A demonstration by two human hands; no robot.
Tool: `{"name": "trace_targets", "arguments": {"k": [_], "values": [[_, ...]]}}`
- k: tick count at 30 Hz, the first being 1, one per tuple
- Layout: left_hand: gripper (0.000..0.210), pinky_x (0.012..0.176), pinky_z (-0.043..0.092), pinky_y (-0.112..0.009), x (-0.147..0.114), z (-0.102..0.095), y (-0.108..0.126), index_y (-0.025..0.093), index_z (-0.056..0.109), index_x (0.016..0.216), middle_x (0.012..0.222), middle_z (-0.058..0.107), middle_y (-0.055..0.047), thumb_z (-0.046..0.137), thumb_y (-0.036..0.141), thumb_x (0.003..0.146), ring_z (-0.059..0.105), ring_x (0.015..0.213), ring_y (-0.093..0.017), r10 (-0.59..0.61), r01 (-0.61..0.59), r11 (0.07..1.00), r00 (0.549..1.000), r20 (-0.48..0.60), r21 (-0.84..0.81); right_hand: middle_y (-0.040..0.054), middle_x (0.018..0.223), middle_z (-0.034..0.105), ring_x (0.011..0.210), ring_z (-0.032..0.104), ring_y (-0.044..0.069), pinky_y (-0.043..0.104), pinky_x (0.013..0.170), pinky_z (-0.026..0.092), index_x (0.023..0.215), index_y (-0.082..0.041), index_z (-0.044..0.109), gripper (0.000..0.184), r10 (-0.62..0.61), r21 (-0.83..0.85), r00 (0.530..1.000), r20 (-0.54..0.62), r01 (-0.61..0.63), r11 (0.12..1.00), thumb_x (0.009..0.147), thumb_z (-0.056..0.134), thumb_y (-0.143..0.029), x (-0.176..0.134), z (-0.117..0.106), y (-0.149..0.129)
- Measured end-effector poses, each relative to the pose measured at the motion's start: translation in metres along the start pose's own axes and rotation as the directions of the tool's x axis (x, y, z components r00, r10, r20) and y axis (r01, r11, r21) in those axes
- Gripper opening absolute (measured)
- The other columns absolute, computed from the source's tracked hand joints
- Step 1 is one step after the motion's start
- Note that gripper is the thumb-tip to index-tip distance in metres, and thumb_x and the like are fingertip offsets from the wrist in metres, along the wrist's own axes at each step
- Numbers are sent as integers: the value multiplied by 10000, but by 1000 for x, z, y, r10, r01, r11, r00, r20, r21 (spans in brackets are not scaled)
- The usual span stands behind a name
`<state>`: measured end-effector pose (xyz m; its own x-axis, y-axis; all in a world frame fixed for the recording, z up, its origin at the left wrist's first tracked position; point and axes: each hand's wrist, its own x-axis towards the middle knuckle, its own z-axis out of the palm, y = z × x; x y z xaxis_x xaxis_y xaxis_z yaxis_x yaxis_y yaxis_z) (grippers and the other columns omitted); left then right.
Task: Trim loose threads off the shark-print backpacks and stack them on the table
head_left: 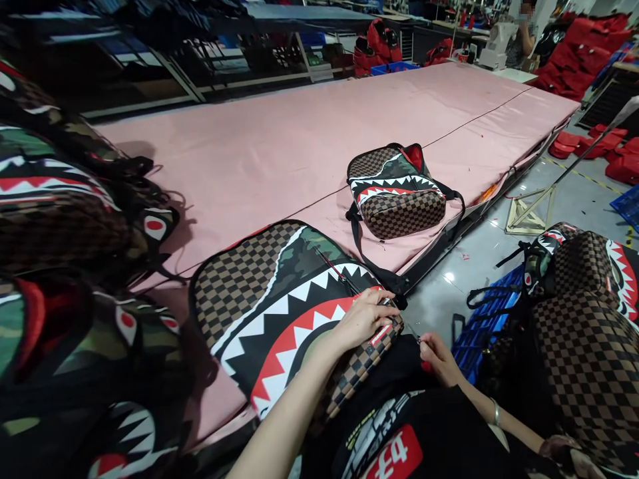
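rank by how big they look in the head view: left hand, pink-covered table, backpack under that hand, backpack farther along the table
1. Pink-covered table
2. Backpack under the left hand
3. Backpack farther along
4. Left hand

Nearness enlarges the second; the backpacks' true sizes are unsure.

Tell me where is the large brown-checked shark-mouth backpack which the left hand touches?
In the head view, the backpack lies below centre, slightly left, at the near edge of the pink table, nearer than a similar checked backpack.
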<state>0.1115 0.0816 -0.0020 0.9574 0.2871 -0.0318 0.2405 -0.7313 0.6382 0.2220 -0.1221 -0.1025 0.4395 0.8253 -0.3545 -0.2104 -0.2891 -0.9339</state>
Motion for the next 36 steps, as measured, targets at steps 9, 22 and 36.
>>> {"name": "trace_targets", "arguments": {"k": [9, 22, 36], "values": [[167, 885, 404, -321, 6, 1, -3, 199, 675, 748, 999, 626, -58, 521, 195, 812, 539, 991, -185, -58, 59, 992, 998, 13, -108, -98, 457, 297, 441, 258, 69, 215, 461, 213, 738, -196, 508, 219, -71, -185, 997, -29, 64, 981, 762, 570, -405, -3, 20, -38], [116, 887, 393, -356, 7, 11, -2, 183, 618, 661, 974, 598, -59, 555, 137, 748, 528, 964, -197, -82, 78, 992, 996, -36, -100, -77, 456, 403, 428, 381, 104, 243, 474, 264, 742, -218, 490, 134, -159, -417, 986, -53, 123, 900, 769, 535, -341, -3, 29, -54], [134, 805, 440, -290, 6, 14, -2, 185, 593, 676, 898, 631, -32, 510, 212, 777, 571, 875, -164, -215, 163, 961, 947, -239, -222, -58, 517, 417, 469, 374, 92, 232, 477, 274, 692, -201, 472, 202, -196, -338, 981, 13, 188, 922, 806, 488, -367, 17, 29, -49]]}}
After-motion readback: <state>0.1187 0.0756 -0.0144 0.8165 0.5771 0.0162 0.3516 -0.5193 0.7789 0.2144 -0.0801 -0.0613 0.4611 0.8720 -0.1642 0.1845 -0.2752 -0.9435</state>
